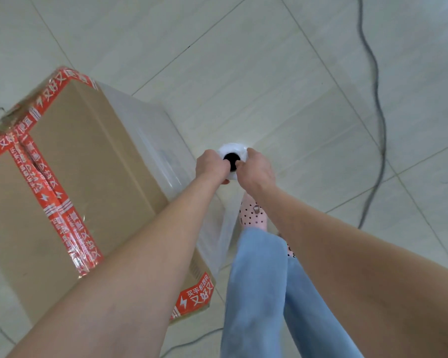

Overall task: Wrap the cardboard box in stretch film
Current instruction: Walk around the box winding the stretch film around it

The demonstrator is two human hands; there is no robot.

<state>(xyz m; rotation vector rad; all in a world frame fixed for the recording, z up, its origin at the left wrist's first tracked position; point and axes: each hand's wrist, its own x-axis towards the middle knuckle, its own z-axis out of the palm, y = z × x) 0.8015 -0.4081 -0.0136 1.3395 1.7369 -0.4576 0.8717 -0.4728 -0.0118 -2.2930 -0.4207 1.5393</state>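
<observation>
Box [83, 177] is set on the tiled floor [295, 73] at the left of the view, and its top seams are sealed with red printed tape [55, 197]. Nearest the camera, two bare forearms are extended forward and down. Beneath them, blue trousers [259, 293] and a pink perforated shoe [252, 215] are seen, just beside the box's right side. Clear film [153, 130] is noted over that right side face, and a sheet of it is stretched between the box and the roll [233, 147]. The roll is held upright beyond the shoe and is viewed end-on, with its dark core visible. Left hand [211, 165] is curled round the roll's left rim. Right hand [259, 169] is curled round the right rim, with a thumb at the core's edge. Farther off, a dark cable [377, 99] is laid across the floor at right.
</observation>
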